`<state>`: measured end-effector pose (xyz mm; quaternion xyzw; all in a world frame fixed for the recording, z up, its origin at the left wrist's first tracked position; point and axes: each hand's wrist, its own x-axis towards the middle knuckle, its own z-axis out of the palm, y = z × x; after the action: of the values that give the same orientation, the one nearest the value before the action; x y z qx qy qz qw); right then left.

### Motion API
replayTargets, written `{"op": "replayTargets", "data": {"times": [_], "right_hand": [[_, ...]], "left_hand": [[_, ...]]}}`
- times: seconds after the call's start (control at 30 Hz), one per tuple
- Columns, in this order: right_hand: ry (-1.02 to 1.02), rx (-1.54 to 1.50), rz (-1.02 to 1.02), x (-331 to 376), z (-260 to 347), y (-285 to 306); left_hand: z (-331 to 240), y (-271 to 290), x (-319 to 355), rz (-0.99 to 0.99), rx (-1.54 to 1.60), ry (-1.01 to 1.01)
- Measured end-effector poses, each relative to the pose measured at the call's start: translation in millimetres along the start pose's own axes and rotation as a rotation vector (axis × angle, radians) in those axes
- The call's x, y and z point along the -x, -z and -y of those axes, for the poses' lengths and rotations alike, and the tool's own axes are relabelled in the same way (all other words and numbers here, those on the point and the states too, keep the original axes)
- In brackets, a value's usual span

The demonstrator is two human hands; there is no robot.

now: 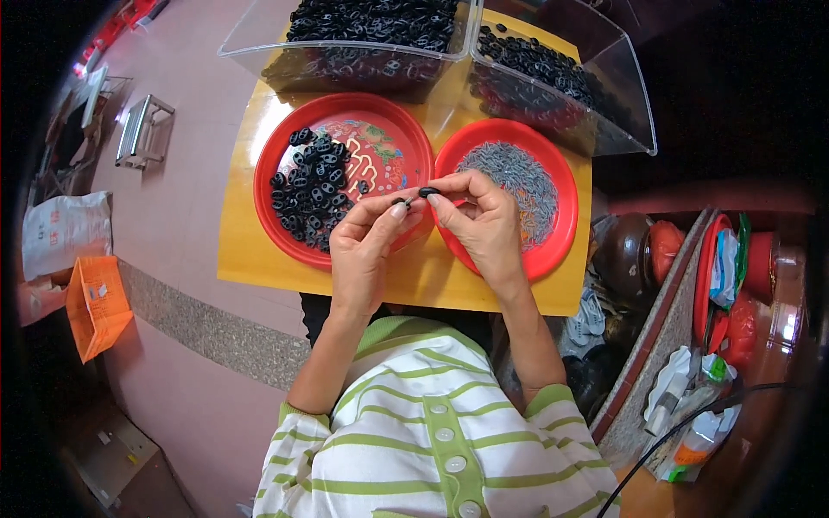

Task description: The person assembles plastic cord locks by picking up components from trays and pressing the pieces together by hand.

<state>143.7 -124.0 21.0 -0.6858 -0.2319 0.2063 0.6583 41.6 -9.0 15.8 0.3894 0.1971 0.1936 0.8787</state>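
Note:
Over the front of the yellow table, both my hands are raised close together with their fingertips nearly meeting. Between thumb and forefinger, my left hand point(364, 243) pinches a small black plastic piece point(399, 202), mostly covered by the fingers. My right hand point(480, 226) pinches a black oval plastic piece point(428, 192) just beside it. Whether the two pieces touch is too small to tell. Behind my left hand lies a red round tray point(269, 226) with a heap of black two-holed plastic pieces point(313, 183). A second red tray point(566, 207), partly behind my right hand, holds many thin grey metal pins point(509, 173).
Two clear plastic bins full of black pieces, the left one point(345, 53) and the right one point(561, 91), stand at the table's point(250, 268) far side. A small metal stool point(145, 131) and an orange bag point(97, 302) are at left. Shelving with jars point(623, 255) stands at right.

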Motion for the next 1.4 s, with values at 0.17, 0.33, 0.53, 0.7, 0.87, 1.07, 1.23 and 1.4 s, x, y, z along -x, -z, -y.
{"op": "replayTargets", "data": {"times": [0.17,0.33,0.53,0.7,0.87,1.07,1.23,1.4], "right_hand": [[-0.042,-0.060,-0.009,5,-6,8],[-0.205,-0.399,0.037,7,-4,13],[-0.226,-0.469,0.052,11,-7,8],[-0.216,-0.446,0.047,14,-6,3],[-0.159,-0.387,0.000,17,-5,0],[-0.160,-0.379,-0.008,18,-3,-2],[-0.120,-0.339,-0.018,20,-4,-4],[-0.119,-0.348,-0.013,21,-3,-5]], "left_hand": [[3,-3,-1,-0.014,0.045,0.051],[10,4,1,0.020,-0.093,0.124],[13,2,1,-0.004,-0.148,0.099],[13,3,3,-0.029,-0.170,0.060],[16,3,3,-0.028,-0.271,-0.023],[15,4,4,-0.013,-0.262,-0.054],[14,3,5,-0.017,-0.263,-0.044],[12,0,5,-0.023,-0.211,-0.001]]}}
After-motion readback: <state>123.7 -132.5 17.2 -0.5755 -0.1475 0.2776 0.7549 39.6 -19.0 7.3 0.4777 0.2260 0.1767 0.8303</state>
